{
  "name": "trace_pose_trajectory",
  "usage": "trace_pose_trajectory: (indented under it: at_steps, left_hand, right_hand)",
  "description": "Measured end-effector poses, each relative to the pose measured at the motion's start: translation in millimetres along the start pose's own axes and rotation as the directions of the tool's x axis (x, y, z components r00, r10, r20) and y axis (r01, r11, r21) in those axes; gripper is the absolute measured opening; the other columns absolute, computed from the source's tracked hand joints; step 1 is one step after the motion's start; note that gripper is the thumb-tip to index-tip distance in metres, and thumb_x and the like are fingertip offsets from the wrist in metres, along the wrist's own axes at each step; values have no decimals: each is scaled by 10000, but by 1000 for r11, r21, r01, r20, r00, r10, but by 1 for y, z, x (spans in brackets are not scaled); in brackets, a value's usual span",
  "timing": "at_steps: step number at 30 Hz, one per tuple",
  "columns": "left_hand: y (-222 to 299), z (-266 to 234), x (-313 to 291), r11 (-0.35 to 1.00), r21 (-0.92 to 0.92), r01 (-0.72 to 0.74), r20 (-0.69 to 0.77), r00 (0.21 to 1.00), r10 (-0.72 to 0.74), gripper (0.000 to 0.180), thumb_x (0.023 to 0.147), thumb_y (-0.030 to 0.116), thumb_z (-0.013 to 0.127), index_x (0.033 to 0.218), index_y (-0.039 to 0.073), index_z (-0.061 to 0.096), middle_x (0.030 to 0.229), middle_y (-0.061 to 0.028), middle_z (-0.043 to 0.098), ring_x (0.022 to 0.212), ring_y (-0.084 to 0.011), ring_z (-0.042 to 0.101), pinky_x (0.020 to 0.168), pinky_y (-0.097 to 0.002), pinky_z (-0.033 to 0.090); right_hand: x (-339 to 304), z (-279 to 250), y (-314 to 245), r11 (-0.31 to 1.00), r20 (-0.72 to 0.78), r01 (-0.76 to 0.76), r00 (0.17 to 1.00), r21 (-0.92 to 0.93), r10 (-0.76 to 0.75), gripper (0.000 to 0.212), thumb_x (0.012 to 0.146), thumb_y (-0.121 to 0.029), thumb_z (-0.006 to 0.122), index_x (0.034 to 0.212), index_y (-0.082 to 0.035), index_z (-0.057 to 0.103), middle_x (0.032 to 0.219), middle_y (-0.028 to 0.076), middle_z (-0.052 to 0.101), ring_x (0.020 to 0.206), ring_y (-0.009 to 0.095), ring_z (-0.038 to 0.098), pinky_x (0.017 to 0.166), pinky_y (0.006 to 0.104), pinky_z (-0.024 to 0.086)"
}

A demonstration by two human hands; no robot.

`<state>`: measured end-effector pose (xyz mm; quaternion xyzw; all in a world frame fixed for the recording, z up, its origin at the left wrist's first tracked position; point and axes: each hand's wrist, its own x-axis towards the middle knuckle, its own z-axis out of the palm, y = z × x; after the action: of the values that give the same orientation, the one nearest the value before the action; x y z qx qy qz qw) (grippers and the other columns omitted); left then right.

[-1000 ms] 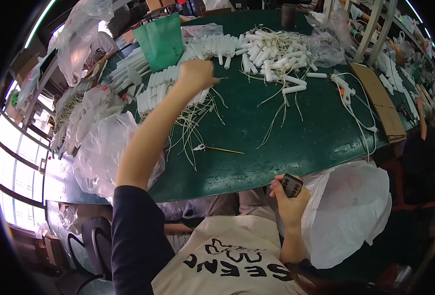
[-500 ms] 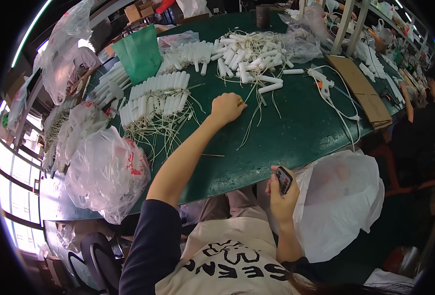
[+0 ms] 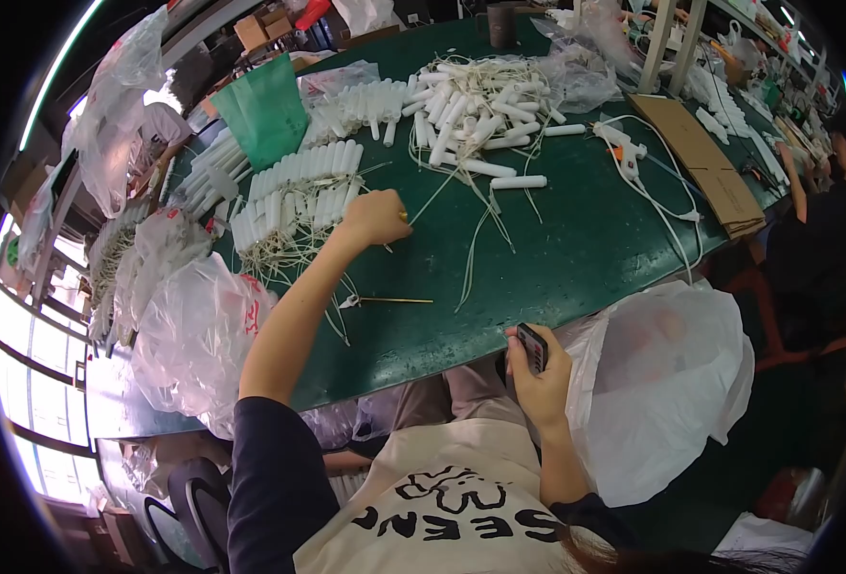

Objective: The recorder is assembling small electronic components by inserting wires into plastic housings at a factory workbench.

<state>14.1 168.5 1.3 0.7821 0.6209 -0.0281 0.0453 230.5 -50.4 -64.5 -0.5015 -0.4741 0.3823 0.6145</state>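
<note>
My left hand is closed over the green table, just right of the rows of white tubes. From its fingertips a thin pale wire runs taut to a heap of white tubes with wires. Something small and yellow shows at its fingers, too small to name. Near the table's front edge, my right hand is wrapped around a small black handheld device with a pale face and red marks. White tubes stand in neat rows on the left, their wires trailing toward me.
A thin brown stick lies on the green table. A glue gun with its white cord and a cardboard sheet lie on the right. Plastic bags crowd the left edge; a white bag hangs at right. Another person sits far right.
My left hand has moved left and slightly toward me, drawing the wire out from the heap. One tube at the heap's near edge has shifted. My right hand still holds the device, turned slightly.
</note>
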Motion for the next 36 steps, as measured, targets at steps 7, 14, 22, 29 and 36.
trace_pose_trajectory:
  at_steps: [7,14,22,29,36]
  left_hand:
    - [-19,-11,1,990,128,-60,416,909,1,289,649,337,765,833,115,741,799,-95,699,804,-260,671,705,-375,507]
    - [-1,-11,-1,956,281,-81,223,975,17,413,678,483,737,828,99,731,822,-114,697,795,-294,669,696,-401,506]
    - [21,6,86,983,-85,165,-310,933,-183,793,794,730,425,1229,75,521,953,-224,664,892,-383,651,770,-475,497]
    - [14,24,135,965,-86,246,-199,945,-259,774,806,749,330,1337,208,489,1199,-178,603,1103,-357,583,902,-463,449]
    - [17,11,145,974,-63,217,-70,973,-221,840,780,694,432,1242,1,545,1183,-242,589,1129,-365,559,953,-422,418]
  right_hand:
    - [6,-7,5,999,-27,15,999,-52,-16,70,880,-43,603,934,0,615,618,-9,551,551,35,494,505,193,393]
    - [11,-7,9,1000,-24,-16,1000,-20,16,76,880,-46,606,939,-1,617,650,-8,569,559,35,506,511,189,400]
    - [1,-9,8,999,-63,21,998,-28,-23,120,850,-21,634,959,21,608,741,24,629,601,46,540,544,192,424]
    - [-17,-31,14,957,21,180,983,-228,-180,181,768,26,655,940,-17,625,780,99,630,626,179,606,558,274,447]
    - [-42,-90,44,734,57,197,976,-650,-211,285,669,6,671,945,-47,619,782,119,605,697,314,610,593,373,476]
